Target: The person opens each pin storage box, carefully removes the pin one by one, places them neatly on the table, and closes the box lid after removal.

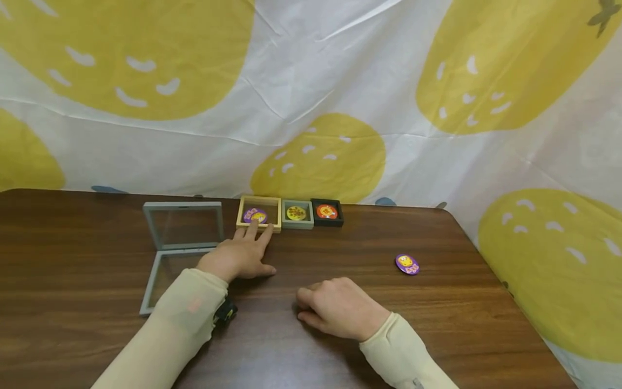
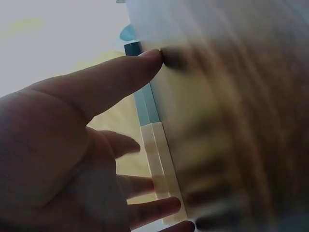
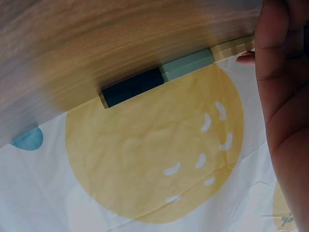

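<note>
My left hand (image 1: 238, 256) reaches toward the back of the table with its fingers spread. Its fingertips are right at the front edge of a cream square display frame (image 1: 259, 199), overlapping it in the head view. Inside that frame shows a purple round badge (image 1: 254, 214) with a yellow figure. In the left wrist view the fingers extend beside the cream frame's side (image 2: 157, 162), thumb apart. My right hand (image 1: 342, 308) rests near the table's front middle, fingers loosely curled and holding nothing visible. A second purple round badge (image 1: 407, 264) lies to its right.
Beside the cream frame stand a small grey-green frame (image 1: 298, 226) with a yellow disc and a black frame (image 1: 340, 219) with a red-orange disc. A larger grey frame (image 1: 183, 206) stands unfolded at left, partly behind my forearm. A patterned cloth (image 1: 311, 70) hangs behind the table (image 1: 73, 259).
</note>
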`<state>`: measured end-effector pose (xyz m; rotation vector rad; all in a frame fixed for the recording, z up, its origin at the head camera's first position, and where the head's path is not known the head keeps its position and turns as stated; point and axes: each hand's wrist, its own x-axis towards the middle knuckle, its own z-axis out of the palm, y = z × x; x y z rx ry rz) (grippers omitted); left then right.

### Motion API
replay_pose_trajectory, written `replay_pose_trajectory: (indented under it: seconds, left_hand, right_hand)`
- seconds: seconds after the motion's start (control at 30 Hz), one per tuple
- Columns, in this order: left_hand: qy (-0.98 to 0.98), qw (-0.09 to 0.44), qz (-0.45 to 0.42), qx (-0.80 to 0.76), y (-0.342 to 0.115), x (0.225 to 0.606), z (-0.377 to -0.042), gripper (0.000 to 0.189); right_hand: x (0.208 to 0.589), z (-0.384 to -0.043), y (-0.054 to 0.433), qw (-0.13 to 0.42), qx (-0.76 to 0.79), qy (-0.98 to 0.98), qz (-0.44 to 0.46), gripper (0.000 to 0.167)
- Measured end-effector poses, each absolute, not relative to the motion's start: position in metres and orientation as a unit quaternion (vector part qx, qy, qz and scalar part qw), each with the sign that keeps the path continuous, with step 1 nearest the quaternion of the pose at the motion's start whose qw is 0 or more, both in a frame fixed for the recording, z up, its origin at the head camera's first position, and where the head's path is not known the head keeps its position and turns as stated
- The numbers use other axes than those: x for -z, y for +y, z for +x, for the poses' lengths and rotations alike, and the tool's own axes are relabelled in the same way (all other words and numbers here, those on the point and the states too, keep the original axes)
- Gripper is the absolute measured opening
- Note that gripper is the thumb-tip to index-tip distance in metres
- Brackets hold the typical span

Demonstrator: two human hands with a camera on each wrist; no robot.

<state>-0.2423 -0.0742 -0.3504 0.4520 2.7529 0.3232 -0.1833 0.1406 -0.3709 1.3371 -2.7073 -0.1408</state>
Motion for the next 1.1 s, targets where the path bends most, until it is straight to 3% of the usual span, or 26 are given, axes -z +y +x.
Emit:
replay_pose_trajectory:
  seconds: [0.17,0.4,0.8,0.87,1.1]
  left_hand:
    - [0.967,0.164,0.163,-0.105,-0.072,0.35,-0.241,0.088]
    - [0.969,0.158,0.165,-0.09,-0.072,0.351,-0.238,0.104]
    - [0.972,0.14,0.177,-0.067,-0.074,0.341,-0.233,0.092]
    - [0.971,0.135,0.187,-0.06,-0.076,0.338,-0.233,0.084]
    - [0.968,0.122,0.205,-0.073,-0.084,0.325,-0.233,0.031]
  right_hand:
    - [0.371,-0.182,0.142,0.06,0.043,-0.896,0.438,0.02]
    - [0.372,-0.182,0.142,0.066,0.042,-0.894,0.442,0.02]
    - [0.37,-0.184,0.14,0.06,0.038,-0.896,0.439,0.02]
    - [0.37,-0.183,0.14,0.061,0.038,-0.896,0.439,0.02]
    - [0.37,-0.184,0.141,0.064,0.035,-0.896,0.438,0.021]
